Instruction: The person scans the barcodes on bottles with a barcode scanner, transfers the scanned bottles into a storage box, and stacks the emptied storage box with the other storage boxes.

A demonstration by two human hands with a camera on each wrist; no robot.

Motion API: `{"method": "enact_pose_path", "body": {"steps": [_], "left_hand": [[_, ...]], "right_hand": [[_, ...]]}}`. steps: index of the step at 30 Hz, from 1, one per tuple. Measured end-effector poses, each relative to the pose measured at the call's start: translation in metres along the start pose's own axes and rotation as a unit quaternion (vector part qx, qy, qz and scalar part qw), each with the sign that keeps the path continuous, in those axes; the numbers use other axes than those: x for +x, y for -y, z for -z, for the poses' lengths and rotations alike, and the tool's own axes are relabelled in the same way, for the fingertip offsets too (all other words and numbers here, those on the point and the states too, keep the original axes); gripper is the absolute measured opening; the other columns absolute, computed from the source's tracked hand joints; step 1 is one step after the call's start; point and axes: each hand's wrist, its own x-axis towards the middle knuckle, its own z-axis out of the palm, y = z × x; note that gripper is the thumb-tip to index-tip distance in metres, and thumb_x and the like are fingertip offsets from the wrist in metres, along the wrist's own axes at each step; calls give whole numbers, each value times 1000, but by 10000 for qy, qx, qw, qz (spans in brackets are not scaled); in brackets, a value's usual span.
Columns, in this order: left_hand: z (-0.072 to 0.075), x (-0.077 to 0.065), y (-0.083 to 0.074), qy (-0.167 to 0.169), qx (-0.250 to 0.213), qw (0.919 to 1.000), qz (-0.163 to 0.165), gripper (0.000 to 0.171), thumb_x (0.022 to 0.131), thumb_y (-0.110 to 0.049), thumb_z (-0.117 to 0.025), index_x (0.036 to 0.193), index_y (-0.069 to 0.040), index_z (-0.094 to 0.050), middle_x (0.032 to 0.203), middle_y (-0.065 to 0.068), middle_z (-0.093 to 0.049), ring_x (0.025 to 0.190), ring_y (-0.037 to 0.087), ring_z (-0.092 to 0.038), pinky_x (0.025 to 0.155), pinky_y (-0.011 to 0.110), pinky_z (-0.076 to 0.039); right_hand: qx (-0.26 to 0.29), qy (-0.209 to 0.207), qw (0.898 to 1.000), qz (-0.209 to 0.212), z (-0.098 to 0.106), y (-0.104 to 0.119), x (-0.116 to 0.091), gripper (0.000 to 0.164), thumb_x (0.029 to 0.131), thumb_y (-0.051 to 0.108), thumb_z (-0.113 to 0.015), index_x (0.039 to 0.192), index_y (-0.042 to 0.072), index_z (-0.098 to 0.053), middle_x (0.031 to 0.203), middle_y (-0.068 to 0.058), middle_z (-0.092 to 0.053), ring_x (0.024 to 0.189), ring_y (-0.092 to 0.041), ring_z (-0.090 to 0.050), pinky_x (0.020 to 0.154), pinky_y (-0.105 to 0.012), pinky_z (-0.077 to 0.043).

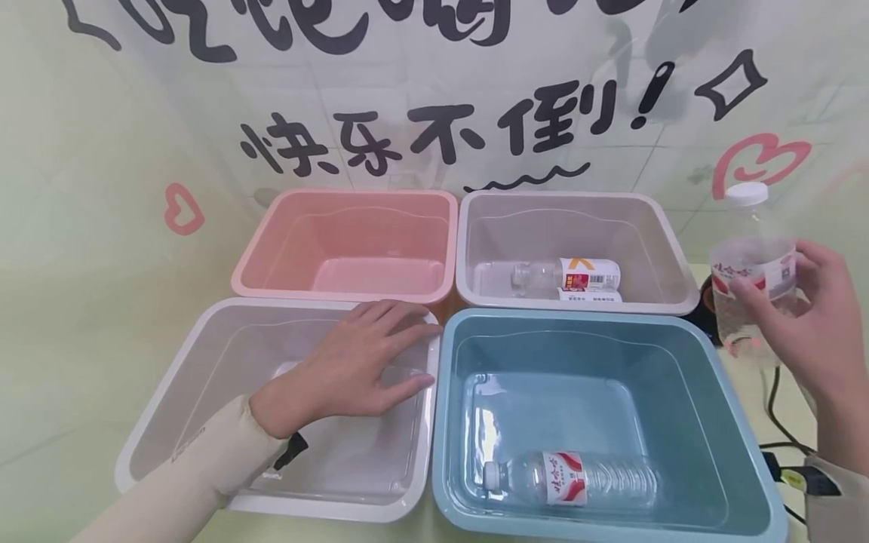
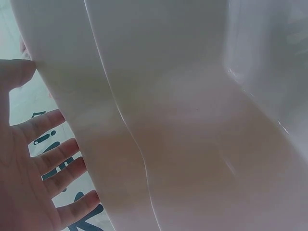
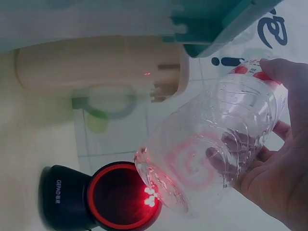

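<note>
A clear plastic bottle (image 1: 740,253) with a white cap and a red-and-white label is gripped by my right hand (image 1: 821,324), upright at the right, beyond the bins' edge. In the right wrist view the base of that bottle (image 3: 207,139) is close to a black scanner (image 3: 122,197) with a red glowing ring. My left hand (image 1: 353,358) is spread over the front left grey bin (image 1: 271,498), fingers extended near its right rim. Lying in the blue bin (image 1: 577,317) is a similar bottle (image 1: 570,479). The back right grey bin (image 1: 570,200) holds bottles with white labels (image 1: 591,275).
A pink bin (image 1: 346,294) stands at the back left, touching its neighbours. Black cables (image 1: 777,403) run along the table's right side. Behind the bins rises a glossy white wall (image 1: 434,75) with black lettering and pink hearts.
</note>
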Motion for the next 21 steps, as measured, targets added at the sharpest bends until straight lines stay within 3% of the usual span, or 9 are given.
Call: {"method": "enact_pose_path", "body": {"steps": [3, 6, 9, 12, 16, 18, 19, 21], "left_hand": [[0, 0, 0, -3, -5, 10000, -9, 61, 97, -61, -61, 146, -25, -63, 148, 0, -58, 144, 24, -49, 126, 51, -39], [-1, 0, 1, -3, 0, 10000, -19, 61, 97, -61, -60, 146, -25, -63, 149, 1, -58, 145, 24, -49, 127, 51, -38], [0, 0, 1, 2, 18, 10000, -18, 62, 97, -61, -60, 147, -25, -62, 150, 1, -58, 146, 25, -48, 127, 52, -37], [-1, 0, 2, 7, 18, 10000, -15, 62, 97, -61, -60, 147, -25, -62, 150, 1, -57, 146, 24, -48, 128, 52, -37], [-1, 0, 2, -9, 16, 10000, -24, 61, 97, -61, -60, 147, -25, -62, 149, 0, -57, 146, 24, -48, 128, 51, -37], [-1, 0, 2, -17, 26, 10000, -28, 61, 97, -61, -59, 147, -25, -62, 149, 0, -57, 145, 24, -49, 127, 51, -37], [-1, 0, 2, -15, 33, 10000, -31, 61, 97, -61, -59, 147, -25, -62, 149, 0, -57, 145, 24, -49, 127, 51, -37], [-1, 0, 2, 4, 38, 10000, -19, 61, 98, -61, -59, 147, -25, -62, 149, 0, -57, 145, 24, -49, 127, 50, -37]], "right_hand": [[-60, 75, 9993, 349, 0, 7, 6, 73, 94, 13, -77, 157, 26, -44, 135, 29, -46, 116, 5, -47, 105, -8, -44], [-52, 221, 9978, 624, -1, 13, 13, 73, 91, 11, -79, 156, 24, -47, 129, 30, -49, 109, 7, -51, 88, 0, -42], [-230, 474, 9964, 657, -1, 22, 17, 75, 90, 15, -81, 156, 25, -46, 123, 33, -46, 103, 10, -49, 78, 6, -39], [-507, 691, 9944, 624, -4, 31, 20, 75, 91, 21, -81, 157, 23, -46, 124, 32, -44, 104, 13, -45, 78, 7, -36], [-766, 912, 9904, 705, -8, 43, 26, 78, 91, 27, -82, 158, 20, -44, 140, -1, -59, 102, 17, -39, 77, 7, -31], [-891, 1029, 9879, 739, -9, 49, 29, 81, 90, 30, -83, 159, 20, -43, 145, -20, -58, 100, 19, -37, 76, 8, -29], [-908, 1085, 9870, 767, -10, 52, 30, 81, 90, 30, -84, 159, 21, -43, 146, -26, -57, 100, 20, -37, 77, 7, -28], [-934, 1159, 9851, 866, -12, 56, 33, 82, 89, 30, -85, 159, 22, -45, 144, -26, -59, 100, 20, -38, 77, 6, -28]]}}
